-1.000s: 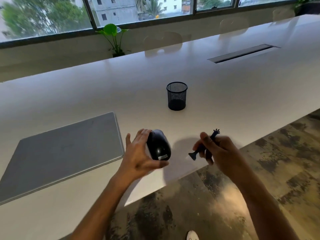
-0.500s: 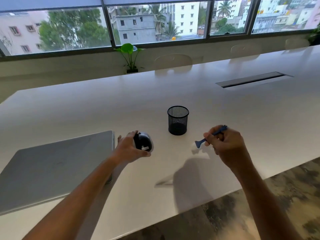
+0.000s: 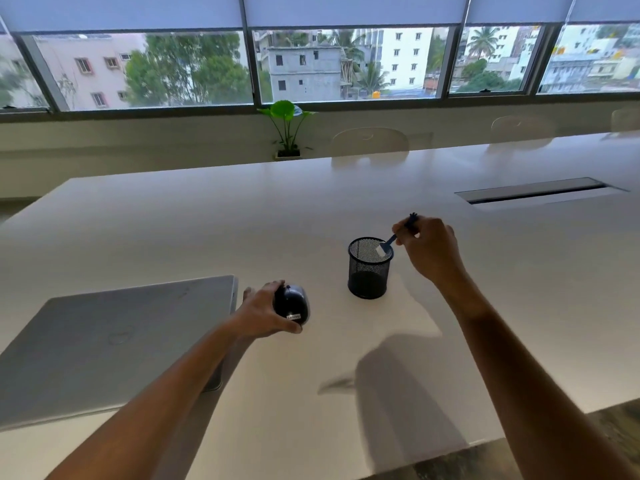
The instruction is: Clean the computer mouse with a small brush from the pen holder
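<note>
My left hand (image 3: pixel 262 315) grips a black computer mouse (image 3: pixel 291 304) from its left side, down at the white table (image 3: pixel 173 220), just right of the laptop. My right hand (image 3: pixel 429 251) pinches a small blue brush (image 3: pixel 398 233) by its handle. The brush's white bristle end hangs over the right rim of the black mesh pen holder (image 3: pixel 368 271), which stands upright on the table between my hands. Most of the brush handle is hidden in my fingers.
A closed grey laptop (image 3: pixel 114 341) lies at the left. A cable slot (image 3: pixel 533 194) is set in the table at the far right. A potted plant (image 3: pixel 287 129) and chair backs (image 3: pixel 369 142) stand beyond the far edge, under the windows.
My left hand lowered the mouse toward the table beside the laptop. My right hand carried the brush forward from near the table edge to over the pen holder's rim. The view tilted up.
</note>
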